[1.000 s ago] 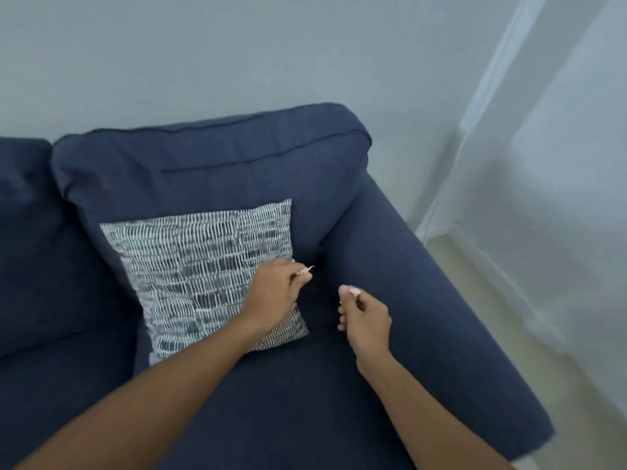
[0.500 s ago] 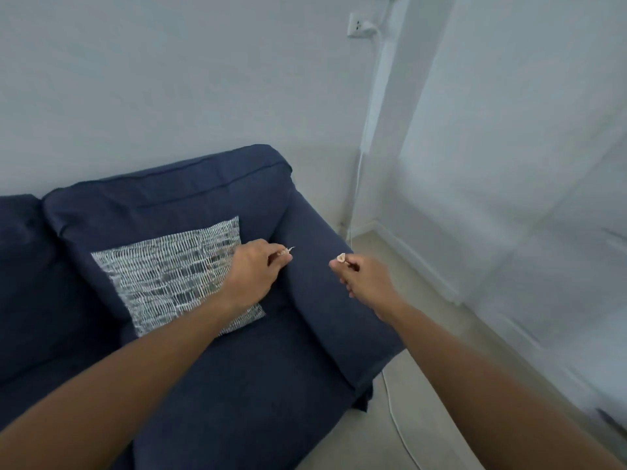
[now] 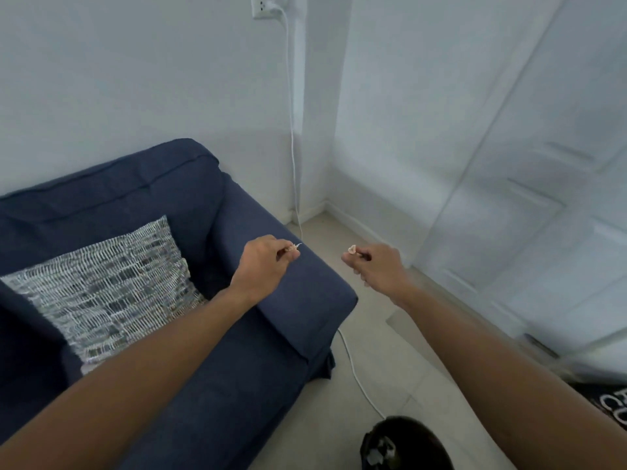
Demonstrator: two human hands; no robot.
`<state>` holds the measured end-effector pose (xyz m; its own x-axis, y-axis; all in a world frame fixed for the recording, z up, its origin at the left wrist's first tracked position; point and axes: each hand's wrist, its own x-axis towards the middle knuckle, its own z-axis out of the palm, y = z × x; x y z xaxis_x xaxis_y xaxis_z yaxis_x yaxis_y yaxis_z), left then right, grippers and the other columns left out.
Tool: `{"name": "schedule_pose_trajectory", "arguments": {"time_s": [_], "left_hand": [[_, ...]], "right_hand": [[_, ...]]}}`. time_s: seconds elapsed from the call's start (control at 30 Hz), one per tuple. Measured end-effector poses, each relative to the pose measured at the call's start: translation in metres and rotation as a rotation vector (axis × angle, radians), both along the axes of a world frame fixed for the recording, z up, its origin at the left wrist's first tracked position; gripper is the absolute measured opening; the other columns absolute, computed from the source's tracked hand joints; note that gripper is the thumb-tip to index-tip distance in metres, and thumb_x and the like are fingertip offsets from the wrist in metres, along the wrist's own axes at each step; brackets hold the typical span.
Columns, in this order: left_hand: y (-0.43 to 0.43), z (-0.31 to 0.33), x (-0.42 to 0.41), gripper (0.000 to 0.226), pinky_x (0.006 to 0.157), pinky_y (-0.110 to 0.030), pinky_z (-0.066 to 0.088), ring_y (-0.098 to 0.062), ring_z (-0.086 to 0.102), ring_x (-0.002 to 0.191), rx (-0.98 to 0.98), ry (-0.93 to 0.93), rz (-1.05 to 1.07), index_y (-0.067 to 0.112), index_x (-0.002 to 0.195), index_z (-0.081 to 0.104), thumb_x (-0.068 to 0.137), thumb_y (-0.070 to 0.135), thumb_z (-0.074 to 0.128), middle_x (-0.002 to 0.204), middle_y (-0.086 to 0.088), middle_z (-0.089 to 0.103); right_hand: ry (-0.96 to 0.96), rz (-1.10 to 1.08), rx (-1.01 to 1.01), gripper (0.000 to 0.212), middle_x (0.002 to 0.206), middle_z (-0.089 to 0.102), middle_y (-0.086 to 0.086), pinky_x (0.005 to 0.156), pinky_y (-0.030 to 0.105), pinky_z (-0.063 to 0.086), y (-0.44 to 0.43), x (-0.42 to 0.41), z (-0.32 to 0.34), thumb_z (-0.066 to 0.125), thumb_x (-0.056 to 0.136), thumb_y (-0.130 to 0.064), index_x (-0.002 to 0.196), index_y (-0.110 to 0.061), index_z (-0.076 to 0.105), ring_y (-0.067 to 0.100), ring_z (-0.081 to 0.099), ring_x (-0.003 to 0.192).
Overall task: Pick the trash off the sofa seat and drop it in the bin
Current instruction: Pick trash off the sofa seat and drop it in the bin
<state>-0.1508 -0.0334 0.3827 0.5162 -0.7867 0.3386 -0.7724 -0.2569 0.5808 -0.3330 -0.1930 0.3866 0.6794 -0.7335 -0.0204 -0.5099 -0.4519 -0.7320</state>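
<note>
The navy sofa fills the left of the room, a woven grey-and-white cushion propped in its corner, and what shows of the seat looks bare of scraps. A white cable drops from a wall socket down to the pale floor and trails toward a dark round bin at the bottom edge, where some crumpled pale bits lie inside.

The person's arms reach out over the sofa arm and the floor. By my reckoning the picking-up is done and the dropping is left: both scraps are in the air, well apart from the bin, which sits low and near the person's right side.

The left hand is curled, thumb and forefinger pinching a thin whitish wisp that sticks out like a bit of thread or wrapper. The right hand pinches a small pale, pinkish crumb at its fingertips, the other fingers folded. Both pieces are tiny, and what they are made of I cannot tell.
</note>
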Motion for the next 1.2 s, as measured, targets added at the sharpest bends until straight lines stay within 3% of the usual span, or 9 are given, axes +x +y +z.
{"name": "schedule_pose_trajectory", "arguments": {"time_s": [0.37, 0.5, 0.67, 0.77, 0.83, 0.93, 1.0, 1.07, 1.2], "left_hand": [[-0.043, -0.111, -0.12, 0.027, 0.062, -0.03, 0.037, -0.015, 0.051, 0.065, 0.222, 0.137, -0.241, 0.014, 0.072, 0.066, 0.095, 0.027, 0.063, 0.066, 0.0, 0.056], [-0.055, -0.167, -0.175, 0.027, 0.063, -0.035, 0.032, -0.02, 0.05, 0.067, 0.294, 0.18, -0.353, 0.006, 0.075, 0.067, 0.095, 0.023, 0.063, 0.069, -0.002, 0.057], [-0.059, -0.233, -0.233, 0.026, 0.065, -0.036, 0.031, -0.023, 0.05, 0.071, 0.384, 0.234, -0.435, 0.011, 0.074, 0.062, 0.096, 0.024, 0.062, 0.07, -0.003, 0.052], [-0.052, -0.269, -0.262, 0.022, 0.068, -0.034, 0.035, -0.025, 0.055, 0.075, 0.416, 0.253, -0.469, 0.008, 0.082, 0.07, 0.095, 0.023, 0.063, 0.075, -0.01, 0.062], [-0.047, -0.287, -0.275, 0.019, 0.063, -0.028, 0.026, -0.023, 0.053, 0.071, 0.412, 0.246, -0.468, 0.009, 0.081, 0.072, 0.093, 0.022, 0.065, 0.074, -0.01, 0.063], [-0.042, -0.312, -0.292, 0.015, 0.066, -0.027, 0.026, -0.025, 0.056, 0.073, 0.439, 0.227, -0.5, 0.011, 0.085, 0.074, 0.092, 0.022, 0.066, 0.074, -0.009, 0.064], [-0.04, -0.324, -0.3, 0.015, 0.069, -0.032, 0.037, -0.025, 0.057, 0.074, 0.469, 0.249, -0.513, 0.012, 0.085, 0.074, 0.092, 0.023, 0.066, 0.074, -0.008, 0.063], [-0.039, -0.332, -0.307, 0.016, 0.072, -0.037, 0.044, -0.024, 0.056, 0.074, 0.491, 0.26, -0.517, 0.013, 0.085, 0.074, 0.092, 0.024, 0.066, 0.075, -0.008, 0.062], [-0.04, -0.339, -0.316, 0.018, 0.073, -0.037, 0.045, -0.024, 0.056, 0.077, 0.525, 0.239, -0.544, 0.014, 0.086, 0.074, 0.093, 0.026, 0.063, 0.077, -0.007, 0.062]], "right_hand": [[0.08, -0.097, 0.159, 0.039, 0.06, 0.052, 0.007, 0.06, 0.032, 0.035, -0.009, -0.138, -0.116, 0.066, 0.097, -0.021, 0.07, 0.005, 0.059, 0.014, 0.047, 0.055], [0.171, -0.157, 0.199, 0.04, 0.056, 0.055, -0.002, 0.056, 0.027, 0.039, -0.002, -0.202, -0.178, 0.068, 0.095, -0.026, 0.063, -0.005, 0.058, 0.001, 0.048, 0.046], [0.331, -0.211, 0.245, 0.044, 0.055, 0.051, 0.001, 0.057, 0.026, 0.036, 0.013, -0.272, -0.243, 0.068, 0.094, -0.028, 0.056, -0.016, 0.048, 0.014, 0.046, 0.056], [0.416, -0.246, 0.305, 0.037, 0.063, 0.059, 0.004, 0.065, 0.034, 0.042, 0.028, -0.304, -0.279, 0.068, 0.094, -0.03, 0.061, -0.021, 0.055, 0.019, 0.055, 0.065], [0.47, -0.275, 0.353, 0.031, 0.07, 0.064, 0.005, 0.067, 0.034, 0.043, 0.039, -0.32, -0.3, 0.068, 0.093, -0.033, 0.066, -0.022, 0.059, 0.022, 0.06, 0.071], [0.539, -0.305, 0.417, 0.018, 0.086, 0.07, 0.006, 0.068, 0.031, 0.043, 0.054, -0.34, -0.321, 0.067, 0.092, -0.039, 0.082, -0.024, 0.07, 0.026, 0.066, 0.085], [0.62, -0.306, 0.426, 0.033, 0.109, 0.071, 0.008, 0.082, 0.034, 0.05, 0.058, -0.349, -0.329, 0.066, 0.09, -0.048, 0.114, -0.026, 0.071, 0.031, 0.065, 0.104], [0.729, -0.286, 0.436, 0.065, 0.131, 0.063, 0.011, 0.095, 0.04, 0.049, 0.06, -0.358, -0.333, 0.063, 0.089, -0.056, 0.145, -0.027, 0.048, 0.036, 0.059, 0.118], [0.706, -0.349, 0.45, 0.07, 0.158, 0.031, 0.018, 0.11, 0.047, 0.036, 0.059, -0.37, -0.339, 0.042, 0.1, -0.057, 0.157, -0.025, 0.019, 0.039, 0.038, 0.139]]}}
